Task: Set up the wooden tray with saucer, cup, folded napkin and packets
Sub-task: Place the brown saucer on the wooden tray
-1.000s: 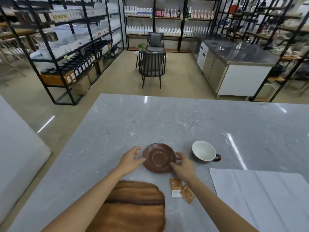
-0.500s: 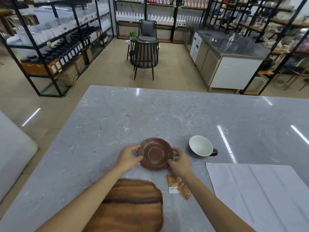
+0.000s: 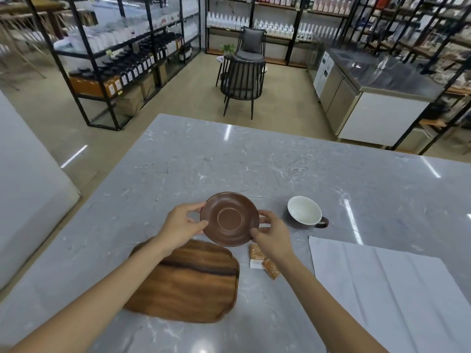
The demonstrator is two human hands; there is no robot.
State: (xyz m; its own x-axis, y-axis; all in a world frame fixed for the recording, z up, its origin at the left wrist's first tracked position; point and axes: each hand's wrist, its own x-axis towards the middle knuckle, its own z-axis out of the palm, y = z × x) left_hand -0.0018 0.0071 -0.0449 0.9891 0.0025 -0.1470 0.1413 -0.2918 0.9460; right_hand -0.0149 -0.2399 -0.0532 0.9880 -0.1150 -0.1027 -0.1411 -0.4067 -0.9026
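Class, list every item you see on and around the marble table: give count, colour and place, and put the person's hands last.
saucer: 1, brown, held between both hands beyond the tray
wooden tray: 1, brown, near table edge
cup: 1, white inside, right of saucer
packets: 2, orange-brown, right of tray
napkin: 1, white, unfolded, far right
table: 1, grey marble
chairs: 2, dark, on the floor beyond
shelving racks: several, black, stocked with bottles
left hand: on saucer rim
right hand: on saucer rim
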